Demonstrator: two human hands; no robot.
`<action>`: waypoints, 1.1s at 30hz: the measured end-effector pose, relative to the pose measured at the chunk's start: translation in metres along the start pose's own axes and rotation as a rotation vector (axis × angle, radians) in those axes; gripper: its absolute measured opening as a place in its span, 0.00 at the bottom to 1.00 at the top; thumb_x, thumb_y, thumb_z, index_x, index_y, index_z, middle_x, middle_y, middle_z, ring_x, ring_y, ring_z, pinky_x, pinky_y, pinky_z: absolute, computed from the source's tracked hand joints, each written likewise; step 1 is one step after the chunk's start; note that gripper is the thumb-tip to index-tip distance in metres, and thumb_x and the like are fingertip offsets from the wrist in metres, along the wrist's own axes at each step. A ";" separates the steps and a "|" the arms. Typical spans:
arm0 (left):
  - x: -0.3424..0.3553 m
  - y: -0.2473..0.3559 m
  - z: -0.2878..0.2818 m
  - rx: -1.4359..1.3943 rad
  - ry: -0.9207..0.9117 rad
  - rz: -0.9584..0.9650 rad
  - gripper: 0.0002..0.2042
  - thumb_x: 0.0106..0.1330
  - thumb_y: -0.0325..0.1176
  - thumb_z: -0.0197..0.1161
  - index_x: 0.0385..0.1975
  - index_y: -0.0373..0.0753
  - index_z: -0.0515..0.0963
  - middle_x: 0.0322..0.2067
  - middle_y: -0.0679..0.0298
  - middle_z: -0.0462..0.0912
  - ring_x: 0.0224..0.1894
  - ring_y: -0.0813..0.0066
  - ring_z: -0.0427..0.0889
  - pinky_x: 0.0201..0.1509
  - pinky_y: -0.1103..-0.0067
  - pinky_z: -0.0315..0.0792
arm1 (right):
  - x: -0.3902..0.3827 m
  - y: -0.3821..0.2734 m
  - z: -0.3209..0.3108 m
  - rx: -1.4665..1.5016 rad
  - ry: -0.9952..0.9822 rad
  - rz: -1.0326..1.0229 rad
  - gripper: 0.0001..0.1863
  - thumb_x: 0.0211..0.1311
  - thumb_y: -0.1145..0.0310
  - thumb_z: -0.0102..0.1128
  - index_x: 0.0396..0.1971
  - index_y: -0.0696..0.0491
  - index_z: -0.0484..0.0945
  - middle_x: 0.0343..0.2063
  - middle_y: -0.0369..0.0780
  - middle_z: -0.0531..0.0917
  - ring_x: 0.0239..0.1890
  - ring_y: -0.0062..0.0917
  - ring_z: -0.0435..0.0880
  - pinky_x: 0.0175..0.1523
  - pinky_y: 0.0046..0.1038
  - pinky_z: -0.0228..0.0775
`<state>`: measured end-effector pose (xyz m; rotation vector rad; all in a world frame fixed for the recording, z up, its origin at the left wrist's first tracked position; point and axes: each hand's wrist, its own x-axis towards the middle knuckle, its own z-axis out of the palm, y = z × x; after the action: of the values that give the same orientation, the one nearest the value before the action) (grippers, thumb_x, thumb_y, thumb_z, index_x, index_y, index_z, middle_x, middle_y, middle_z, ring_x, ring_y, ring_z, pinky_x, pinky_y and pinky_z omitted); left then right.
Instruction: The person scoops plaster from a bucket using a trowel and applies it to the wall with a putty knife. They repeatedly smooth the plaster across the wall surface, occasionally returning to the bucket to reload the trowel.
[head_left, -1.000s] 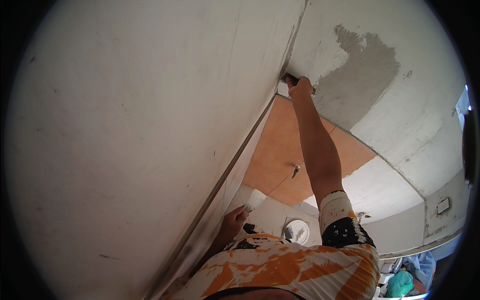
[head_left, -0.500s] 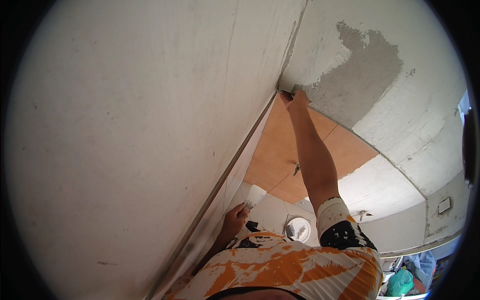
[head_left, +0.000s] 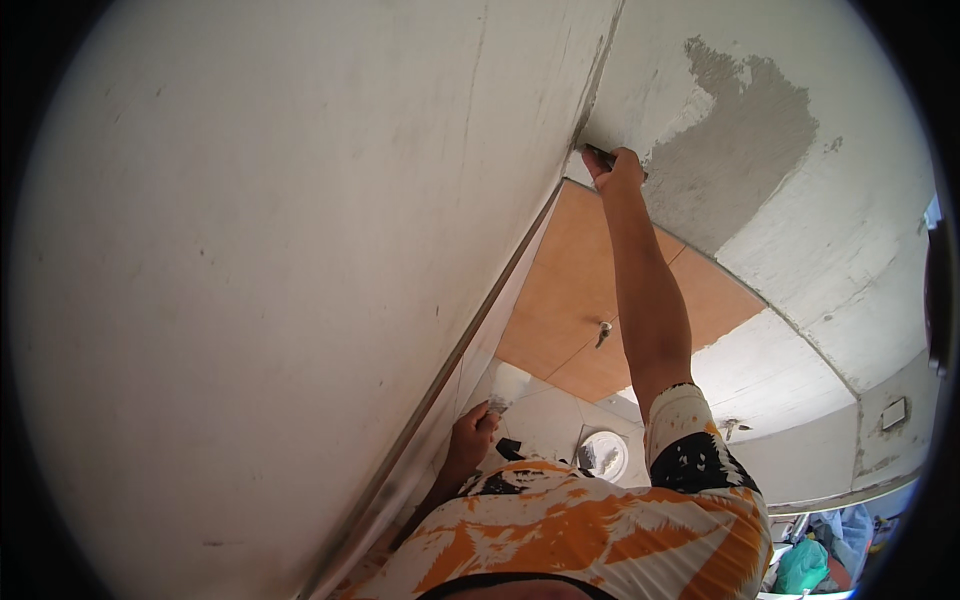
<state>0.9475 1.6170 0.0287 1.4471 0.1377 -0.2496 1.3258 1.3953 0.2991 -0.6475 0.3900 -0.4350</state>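
Observation:
My right hand point(head_left: 622, 170) is stretched far up to the wall corner, its fingers closed around a trowel point(head_left: 598, 154) with a dark handle. The trowel is against the white wall just above the orange tiles point(head_left: 570, 270); the hand hides most of its blade. Beside it spreads a rough grey patch point(head_left: 735, 150) on the same wall. Low down near my body, my left hand point(head_left: 472, 436) grips a putty knife point(head_left: 509, 384). Its wide blade points up and looks coated in white.
A large white wall point(head_left: 260, 280) fills the left side, with a long thin edge strip point(head_left: 440, 385) along its lower border. Below stands a round white bucket point(head_left: 621, 457) with pale material inside. A tap point(head_left: 603, 334) sticks out from the tiles. Bags point(head_left: 802, 567) lie at lower right.
My right hand has moved the trowel a little up the corner, away from the tiles' upper edge. The left hand still holds the putty knife in nearly the same place.

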 end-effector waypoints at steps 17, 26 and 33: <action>0.006 0.000 0.003 0.014 -0.012 -0.027 0.10 0.70 0.35 0.57 0.32 0.34 0.74 0.23 0.68 0.74 0.23 0.83 0.72 0.29 0.81 0.70 | 0.016 -0.027 0.028 0.055 -0.082 -0.009 0.22 0.66 0.77 0.44 0.59 0.69 0.62 0.61 0.55 0.64 0.59 0.52 0.72 0.58 0.52 0.80; 0.012 -0.010 0.010 -0.004 -0.035 -0.016 0.10 0.71 0.35 0.57 0.30 0.34 0.74 0.21 0.68 0.74 0.22 0.83 0.72 0.27 0.80 0.69 | -0.005 -0.100 0.107 0.141 -0.117 -0.044 0.22 0.70 0.70 0.53 0.58 0.68 0.66 0.61 0.54 0.70 0.58 0.45 0.75 0.57 0.46 0.82; 0.013 -0.006 0.015 0.034 -0.032 0.007 0.10 0.71 0.34 0.56 0.30 0.35 0.75 0.21 0.68 0.74 0.21 0.83 0.72 0.26 0.80 0.69 | -0.041 -0.160 0.190 0.173 -0.243 -0.179 0.21 0.72 0.72 0.47 0.60 0.65 0.63 0.60 0.52 0.71 0.59 0.43 0.75 0.54 0.48 0.85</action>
<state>0.9574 1.6000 0.0214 1.4760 0.1030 -0.2703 1.3393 1.3948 0.5503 -0.5606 0.0620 -0.5467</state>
